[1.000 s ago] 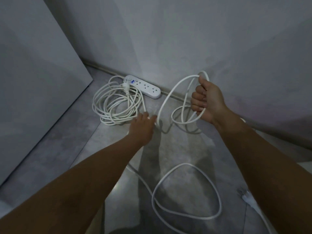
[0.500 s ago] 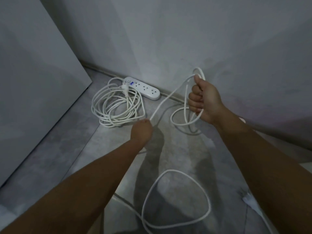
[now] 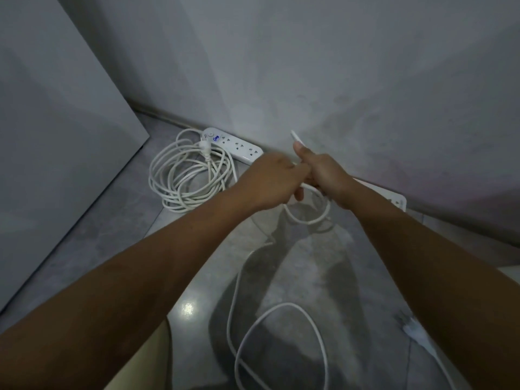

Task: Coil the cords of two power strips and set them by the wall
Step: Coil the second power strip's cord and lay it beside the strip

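Note:
A white power strip (image 3: 233, 145) lies against the wall with its coiled cord (image 3: 188, 175) beside it on the floor. My right hand (image 3: 323, 175) grips loops of a second white cord (image 3: 308, 218), which hang below it and stick up above the thumb. My left hand (image 3: 274, 178) meets the right hand and holds the same cord against it. The rest of this cord trails in a loose loop (image 3: 281, 342) across the floor toward me. The second power strip (image 3: 394, 199) shows partly behind my right forearm, by the wall.
A grey panel (image 3: 56, 136) leans or stands at the left. The wall (image 3: 309, 66) runs across the back. A white plug (image 3: 413, 330) lies on the grey tiled floor at the lower right.
My left hand rose from the floor and came up to my right hand, bringing cord with it. The floor loop has been drawn nearer and has shifted.

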